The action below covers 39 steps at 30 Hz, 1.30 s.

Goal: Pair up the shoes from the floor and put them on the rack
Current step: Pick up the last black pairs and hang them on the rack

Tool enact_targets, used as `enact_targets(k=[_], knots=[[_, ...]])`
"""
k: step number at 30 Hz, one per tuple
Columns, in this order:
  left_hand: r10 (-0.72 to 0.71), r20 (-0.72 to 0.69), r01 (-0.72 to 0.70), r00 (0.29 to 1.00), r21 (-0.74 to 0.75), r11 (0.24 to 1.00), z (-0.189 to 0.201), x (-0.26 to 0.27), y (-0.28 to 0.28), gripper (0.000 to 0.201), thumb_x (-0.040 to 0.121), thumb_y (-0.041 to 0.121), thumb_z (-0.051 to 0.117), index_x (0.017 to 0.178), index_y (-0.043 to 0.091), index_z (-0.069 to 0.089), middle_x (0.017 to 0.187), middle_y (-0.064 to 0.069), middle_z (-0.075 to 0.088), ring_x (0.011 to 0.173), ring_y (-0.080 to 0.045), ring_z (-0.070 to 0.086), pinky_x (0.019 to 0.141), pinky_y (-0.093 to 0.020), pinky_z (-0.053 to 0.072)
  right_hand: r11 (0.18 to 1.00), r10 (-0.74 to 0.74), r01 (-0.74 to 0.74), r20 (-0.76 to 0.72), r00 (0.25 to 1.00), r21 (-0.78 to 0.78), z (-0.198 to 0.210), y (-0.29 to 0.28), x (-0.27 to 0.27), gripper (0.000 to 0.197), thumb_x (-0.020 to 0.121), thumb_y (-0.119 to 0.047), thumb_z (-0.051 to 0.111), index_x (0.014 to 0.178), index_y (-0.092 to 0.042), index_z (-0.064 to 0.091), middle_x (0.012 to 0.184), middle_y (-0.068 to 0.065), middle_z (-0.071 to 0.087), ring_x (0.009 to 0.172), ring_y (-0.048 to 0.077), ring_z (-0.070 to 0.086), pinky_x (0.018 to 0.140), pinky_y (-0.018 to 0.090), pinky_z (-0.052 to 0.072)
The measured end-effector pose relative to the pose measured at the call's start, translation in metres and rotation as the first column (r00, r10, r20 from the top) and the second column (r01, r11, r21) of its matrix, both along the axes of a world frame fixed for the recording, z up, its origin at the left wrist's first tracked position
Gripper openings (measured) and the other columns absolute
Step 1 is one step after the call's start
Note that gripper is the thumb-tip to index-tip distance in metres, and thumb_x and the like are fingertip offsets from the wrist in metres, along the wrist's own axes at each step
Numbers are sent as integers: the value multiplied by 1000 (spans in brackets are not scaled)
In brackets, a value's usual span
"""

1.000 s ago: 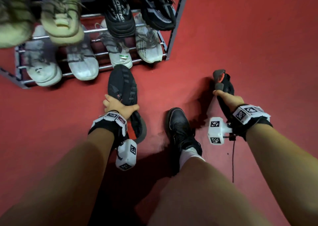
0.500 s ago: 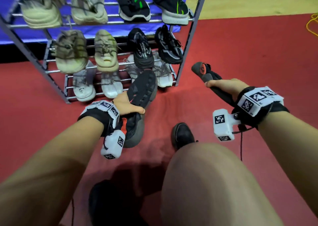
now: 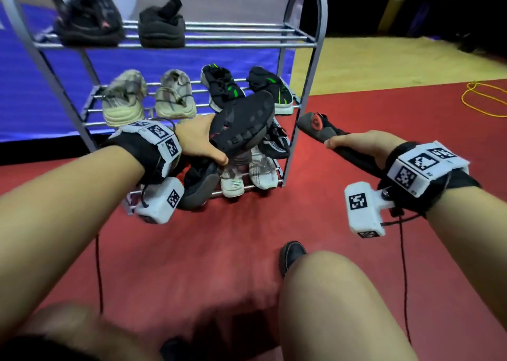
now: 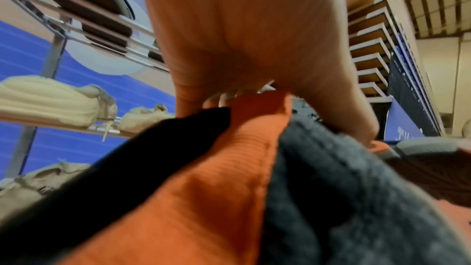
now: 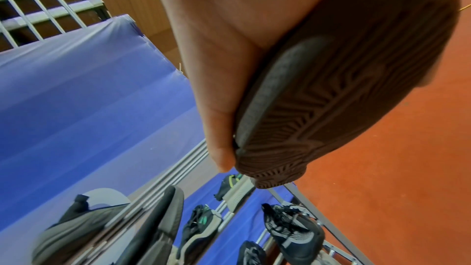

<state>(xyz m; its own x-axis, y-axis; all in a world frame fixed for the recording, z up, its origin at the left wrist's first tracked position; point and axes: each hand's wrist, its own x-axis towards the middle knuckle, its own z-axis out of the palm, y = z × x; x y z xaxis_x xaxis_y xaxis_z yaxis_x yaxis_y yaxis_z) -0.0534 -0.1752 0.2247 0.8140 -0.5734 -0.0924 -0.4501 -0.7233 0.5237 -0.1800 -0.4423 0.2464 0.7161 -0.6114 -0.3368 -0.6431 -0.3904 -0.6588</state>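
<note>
My left hand (image 3: 204, 143) grips a black sneaker (image 3: 241, 126) with an orange lining (image 4: 229, 178), sole up, in front of the metal shoe rack (image 3: 304, 45). My right hand (image 3: 359, 146) holds the matching black sneaker (image 3: 323, 130) by its sole (image 5: 331, 98), to the right of the rack and level with its middle shelves. Both shoes are off the floor. The rack's top shelf holds two dark shoes (image 3: 162, 28) on its left half; its right half shows bare bars.
Lower shelves carry beige sneakers (image 3: 123, 97), black-and-green ones (image 3: 222, 88) and white ones (image 3: 260, 168). Red floor (image 3: 411, 108) spreads around, with a yellow cord (image 3: 482, 99) at far right. My knee (image 3: 329, 292) and a black shoe (image 3: 292, 252) are below.
Both hands have lifted their black sneakers up from the floor to shelf height, and the head view has tilted up so that the rack's top shelf is in sight.
</note>
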Motion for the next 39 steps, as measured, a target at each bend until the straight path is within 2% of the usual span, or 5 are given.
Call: enact_targets(k=[9,16,22,34,39], knots=[[84,178,-70,980,-82,994,72,4,25,77,55,38,83,117,9,47,106,3,57,93,-14,54,74,-18,36,991,112,-96,203,973,-89,57,20,1,38,74,-33,76,99,-8,61,72,1,54,59,13,50,46,22,38],[161,235,-119,959,-182,976,114,11,34,107,28,61,65,120,9,47,117,-8,59,104,-24,58,90,-36,48,990,142,-123,389,910,-75,87,34,29,44,67,-34,80,102,-14,65,82,0,63,73,17,60,63,25,45],[310,163,-208,937,-455,866,128,38,15,98,38,50,79,122,17,41,116,-4,60,107,-24,59,94,-41,49,981,142,-67,443,885,-181,99,34,80,74,31,-68,70,97,-34,63,104,-1,68,104,27,61,95,46,48],[471,-102,-428,876,-614,663,131,156,-40,87,19,63,83,97,32,59,88,2,72,81,-25,71,72,-44,59,973,122,-28,405,906,-230,110,12,168,86,35,-73,62,113,-37,56,116,8,60,113,37,49,96,43,38],[436,-131,-416,891,-622,664,139,166,-61,61,39,44,79,94,22,68,83,-3,73,78,-25,69,78,-48,58,956,158,-56,341,927,-289,107,1,204,92,37,-71,59,123,-41,50,125,12,56,117,38,44,90,44,31]])
